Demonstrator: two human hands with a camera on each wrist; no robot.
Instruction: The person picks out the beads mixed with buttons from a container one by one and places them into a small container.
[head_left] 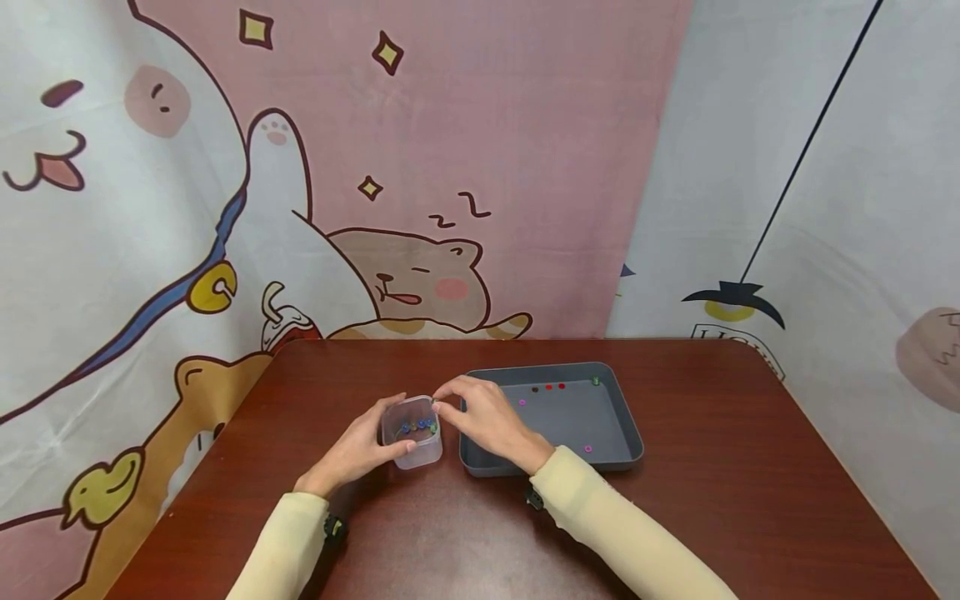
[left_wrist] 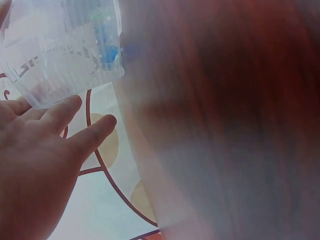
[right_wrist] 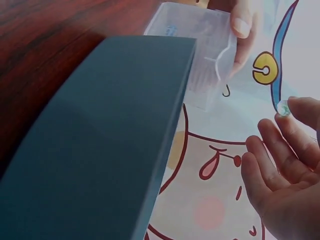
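Note:
My left hand (head_left: 354,446) grips a clear plastic container (head_left: 422,455), thumb along the near side and fingers round the far left side. Inside it lie several small beads (head_left: 422,424), mostly blue, with a green one at the right. Close above the container's right rim is my right hand (head_left: 491,418). Its thumb and index finger pinch a small translucent green bead (right_wrist: 283,108), while the other fingers stay loosely bent in the right wrist view. In the left wrist view, blue and green show through the container's wall (left_wrist: 55,75).
A dark grey tray (head_left: 562,425) stands right of the container, under the right forearm. In it are a green bead (head_left: 596,381), two red beads (head_left: 555,387), a brown bead (head_left: 535,390) and two pink rings (head_left: 588,448). A printed cloth (head_left: 555,167) hangs behind the brown table (head_left: 697,442).

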